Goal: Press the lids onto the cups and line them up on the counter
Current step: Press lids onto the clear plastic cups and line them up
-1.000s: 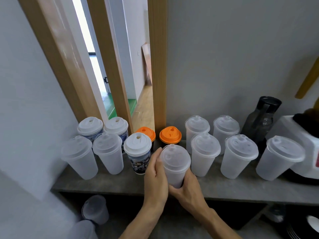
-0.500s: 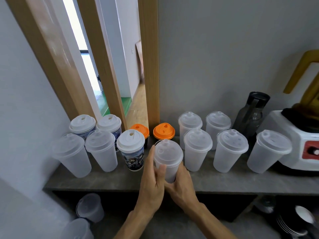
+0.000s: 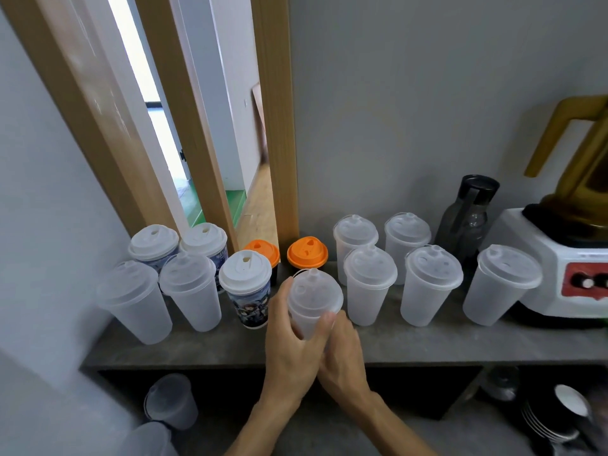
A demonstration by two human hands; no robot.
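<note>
Frosted plastic cup (image 3: 312, 309), lid (image 3: 315, 291) on, sits gripped between my left hand (image 3: 291, 343) and right hand (image 3: 342, 352) at the counter (image 3: 427, 343) edge, printed cup (image 3: 248, 296) just left of my grip, capped frosted neighbour (image 3: 368, 284) just right.

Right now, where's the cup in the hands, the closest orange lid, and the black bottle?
held cup (image 3: 314, 291), head view, on its clear lid.
orange lid (image 3: 307, 253), head view, on its top face.
black bottle (image 3: 465, 222), head view, on its dark body.
</note>
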